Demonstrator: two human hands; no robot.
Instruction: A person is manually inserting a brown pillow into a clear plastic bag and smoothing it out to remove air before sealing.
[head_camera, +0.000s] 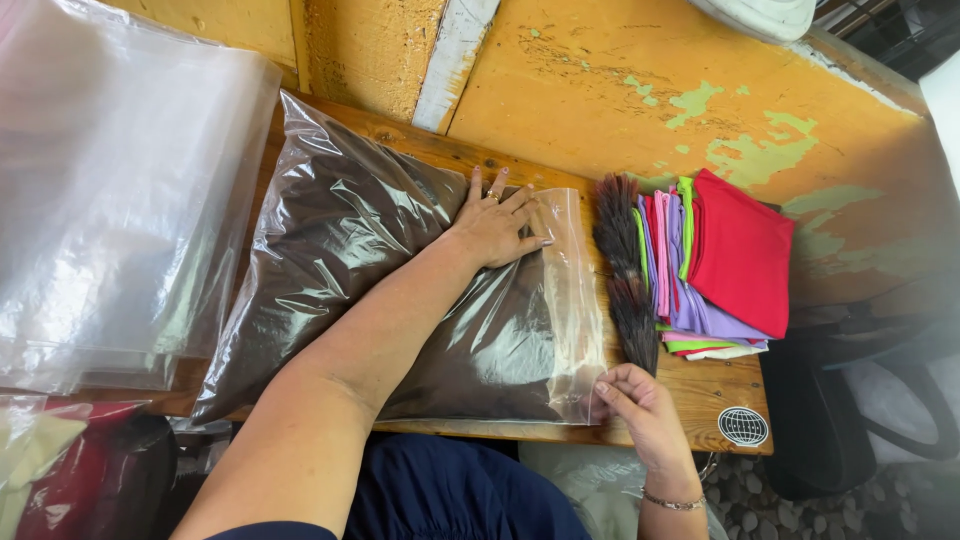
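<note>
A clear plastic bag (330, 250) holding a folded dark brown garment lies on a wooden table (700, 385). My left hand (497, 225) lies flat on the bag near its open end, fingers spread, a ring on one finger. My right hand (635, 395) pinches the bag's open near corner at the table's front edge; a bracelet sits on that wrist. A dark fringed piece (625, 275) lies just right of the bag's mouth.
A stack of folded cloths (725, 260), red on top with purple, pink and green beneath, sits at the table's right end. A pile of empty clear bags (110, 190) lies at the left. A yellow peeling wall (640, 90) runs behind. A black bag (850, 400) stands to the right.
</note>
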